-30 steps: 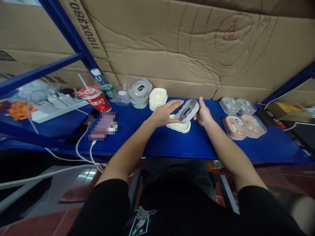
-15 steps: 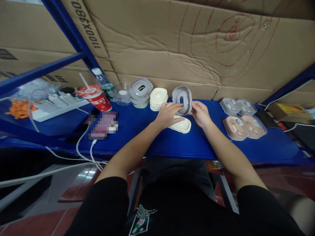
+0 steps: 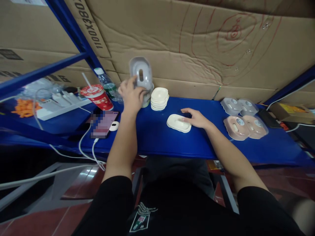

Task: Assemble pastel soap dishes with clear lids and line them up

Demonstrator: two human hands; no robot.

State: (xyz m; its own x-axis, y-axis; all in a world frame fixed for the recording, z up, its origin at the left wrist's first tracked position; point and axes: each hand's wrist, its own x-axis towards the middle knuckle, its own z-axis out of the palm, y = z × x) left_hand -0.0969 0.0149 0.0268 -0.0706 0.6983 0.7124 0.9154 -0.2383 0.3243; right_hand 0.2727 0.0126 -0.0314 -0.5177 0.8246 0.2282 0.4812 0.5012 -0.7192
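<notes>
My left hand grips a grey rounded tray with an oval slot. It is tilted up and slightly blurred, above a stack of similar grey pieces that it partly hides. A cream oval tray lies on the blue table in front of me. My right hand is at its right end, fingers apart, with the thumb over the tray; whether it touches is hard to tell. Between the hands, farther back, stands a stack of cream trays.
On the right are clear-covered packs of grey and pink pieces. To the left stand a red cup with a straw, a water bottle and a phone on a white cable. Cardboard walls the back.
My left hand has moved left from the cream tray to the grey stack, holding a grey piece. My right hand has let go of the grey piece and lowered to the cream tray.
</notes>
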